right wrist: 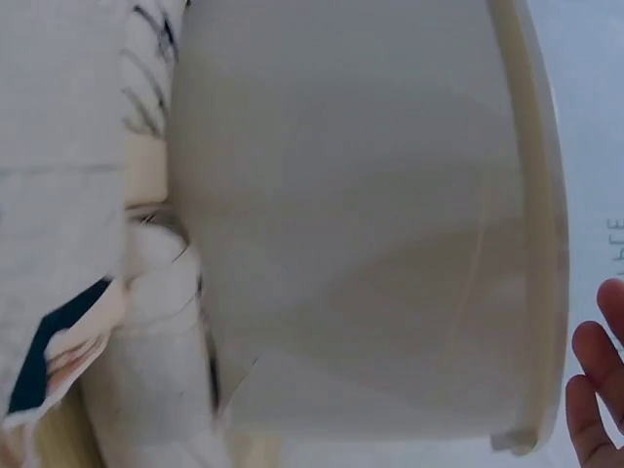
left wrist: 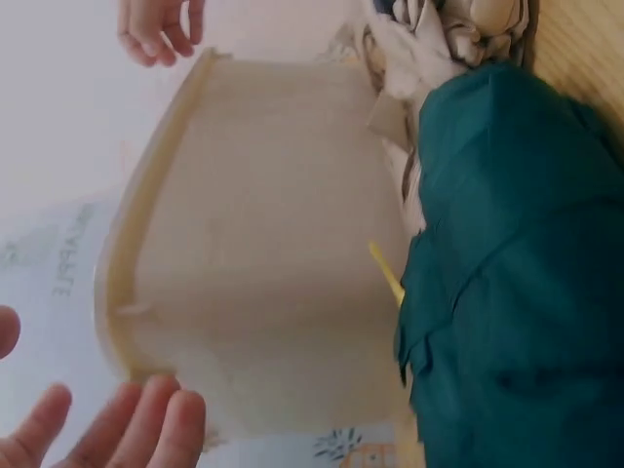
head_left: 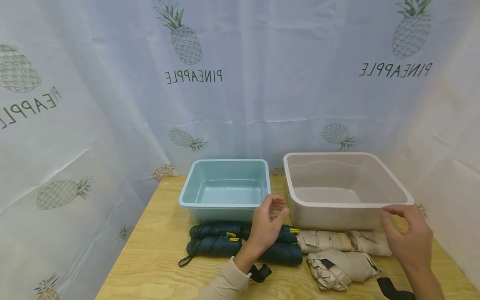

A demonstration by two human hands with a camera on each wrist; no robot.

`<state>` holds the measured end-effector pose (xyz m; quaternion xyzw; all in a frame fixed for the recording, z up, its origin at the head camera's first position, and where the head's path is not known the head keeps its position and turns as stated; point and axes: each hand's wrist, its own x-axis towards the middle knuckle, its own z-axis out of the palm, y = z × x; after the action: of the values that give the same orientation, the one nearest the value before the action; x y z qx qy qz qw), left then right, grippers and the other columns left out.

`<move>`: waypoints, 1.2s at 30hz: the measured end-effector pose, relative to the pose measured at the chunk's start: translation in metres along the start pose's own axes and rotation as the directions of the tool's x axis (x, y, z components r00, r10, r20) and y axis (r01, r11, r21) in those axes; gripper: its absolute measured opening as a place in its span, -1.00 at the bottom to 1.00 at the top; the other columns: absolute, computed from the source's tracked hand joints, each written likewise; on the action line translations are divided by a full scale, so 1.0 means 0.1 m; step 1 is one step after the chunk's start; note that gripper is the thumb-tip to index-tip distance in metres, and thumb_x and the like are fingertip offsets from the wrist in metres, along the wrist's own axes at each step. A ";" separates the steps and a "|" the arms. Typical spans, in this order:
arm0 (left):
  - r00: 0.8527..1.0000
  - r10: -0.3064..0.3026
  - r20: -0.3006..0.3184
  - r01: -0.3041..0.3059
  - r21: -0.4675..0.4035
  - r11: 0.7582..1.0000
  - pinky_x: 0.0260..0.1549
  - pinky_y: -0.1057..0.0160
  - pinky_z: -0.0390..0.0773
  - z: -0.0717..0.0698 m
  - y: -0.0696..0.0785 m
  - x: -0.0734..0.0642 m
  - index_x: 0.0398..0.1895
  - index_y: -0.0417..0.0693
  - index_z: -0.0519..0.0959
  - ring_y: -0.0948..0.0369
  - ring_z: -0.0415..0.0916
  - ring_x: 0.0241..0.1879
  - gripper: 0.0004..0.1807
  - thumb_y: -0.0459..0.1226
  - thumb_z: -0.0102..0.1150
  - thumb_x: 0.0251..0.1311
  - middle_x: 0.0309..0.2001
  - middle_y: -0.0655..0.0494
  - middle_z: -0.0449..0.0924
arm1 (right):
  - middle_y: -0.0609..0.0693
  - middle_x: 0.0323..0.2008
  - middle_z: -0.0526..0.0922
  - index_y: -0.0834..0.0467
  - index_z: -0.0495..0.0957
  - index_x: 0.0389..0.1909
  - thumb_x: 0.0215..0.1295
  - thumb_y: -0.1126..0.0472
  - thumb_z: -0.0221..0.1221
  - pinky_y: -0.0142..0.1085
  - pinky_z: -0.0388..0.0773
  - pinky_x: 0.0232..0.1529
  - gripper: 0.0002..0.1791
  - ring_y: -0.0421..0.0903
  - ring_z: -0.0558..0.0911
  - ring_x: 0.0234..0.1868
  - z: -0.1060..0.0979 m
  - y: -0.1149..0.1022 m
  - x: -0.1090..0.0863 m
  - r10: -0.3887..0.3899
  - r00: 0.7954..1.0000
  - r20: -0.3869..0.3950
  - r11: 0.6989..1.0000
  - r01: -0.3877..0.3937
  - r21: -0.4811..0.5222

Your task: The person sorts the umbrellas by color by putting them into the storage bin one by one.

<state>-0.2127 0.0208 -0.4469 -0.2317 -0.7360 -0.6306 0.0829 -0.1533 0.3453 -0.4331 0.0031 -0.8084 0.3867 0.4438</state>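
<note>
My left hand [head_left: 267, 227], fingers loosely bent and holding nothing, hovers between the two basins, over the dark green folded umbrellas [head_left: 215, 246]. In the left wrist view its fingertips [left wrist: 180, 424] are right at a corner of the beige basin [left wrist: 263, 195]. At the other front corner of the beige basin [head_left: 337, 216], my right hand [head_left: 410, 233] has thumb and fingers spread apart near the rim. Its fingers [right wrist: 600, 366] show just outside the rim in the right wrist view. Beige rolled fabric bundles [head_left: 343, 268] lie before that basin.
A smaller light blue basin [head_left: 225, 213] stands to the left on the wooden table [head_left: 150, 250]. Nothing shows inside either basin. A pineapple-print curtain [head_left: 262, 83] hangs behind and at both sides. Black straps [head_left: 260, 273] circle the wrists.
</note>
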 end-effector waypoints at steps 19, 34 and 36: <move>1.000 -0.017 0.021 0.017 -0.007 1.000 0.08 0.14 0.63 0.29 -0.09 0.14 0.62 0.12 0.10 -0.05 0.44 0.31 -0.31 0.00 0.00 0.52 0.54 0.11 0.23 | -0.02 0.05 0.54 0.37 0.54 0.15 0.46 0.14 0.19 -0.55 0.25 -0.36 -0.58 -0.81 0.19 -0.20 -0.48 0.68 -0.24 0.257 0.885 0.388 0.946 -0.148 -0.289; 0.999 -0.050 -0.014 0.051 0.053 0.997 -0.01 0.18 0.64 0.37 -0.15 0.25 0.59 0.30 0.18 -0.02 0.50 0.25 -0.37 0.00 0.02 0.51 0.46 0.00 0.35 | 0.72 0.10 0.41 0.59 0.34 0.27 0.47 0.17 0.15 0.19 0.59 -0.30 -0.40 0.61 0.54 -0.09 -0.65 1.07 -0.22 0.365 0.742 0.563 0.907 -0.147 -0.394; 0.999 -0.047 -0.019 0.048 0.063 0.997 -0.03 0.20 0.62 0.40 -0.15 0.26 0.58 0.32 0.19 0.00 0.52 0.22 -0.38 0.00 0.02 0.51 0.43 -0.01 0.39 | 0.72 0.08 0.42 0.59 0.35 0.27 0.46 0.18 0.17 0.21 0.59 -0.30 -0.40 0.61 0.55 -0.10 -0.66 1.11 -0.22 0.363 0.738 0.568 0.906 -0.137 -0.401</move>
<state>-0.2351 0.0637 -0.4570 -0.2059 -0.7603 -0.6107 0.0815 -0.1318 0.4572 -0.4977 -0.0527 -0.9556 0.2776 0.0839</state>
